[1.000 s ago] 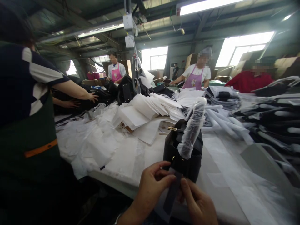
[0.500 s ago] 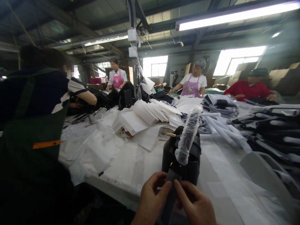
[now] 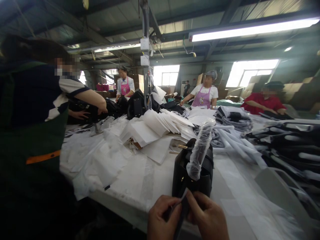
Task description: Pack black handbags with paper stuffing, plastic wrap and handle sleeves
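Note:
A small black handbag (image 3: 192, 175) stands upright on the white table (image 3: 155, 173), its handle wrapped in clear plastic (image 3: 200, 150). Just in front of it, at the bottom edge of the view, my left hand (image 3: 162, 220) and my right hand (image 3: 207, 220) are both closed in a pinch on a dark flat strip in a thin clear sleeve (image 3: 182, 208). The strip runs down between my thumbs. Its lower end is hidden below the frame.
A person in a dark green apron (image 3: 32, 140) stands close on the left, reaching over black bags. White paper sheets (image 3: 155, 126) are heaped mid-table. Stacked black bags with wrapped handles (image 3: 287, 143) fill the right. Other workers stand at the far side.
My hands have dropped lower in the view and drawn closer together on the strip. The person on the left has pulled the arm back toward the black bags.

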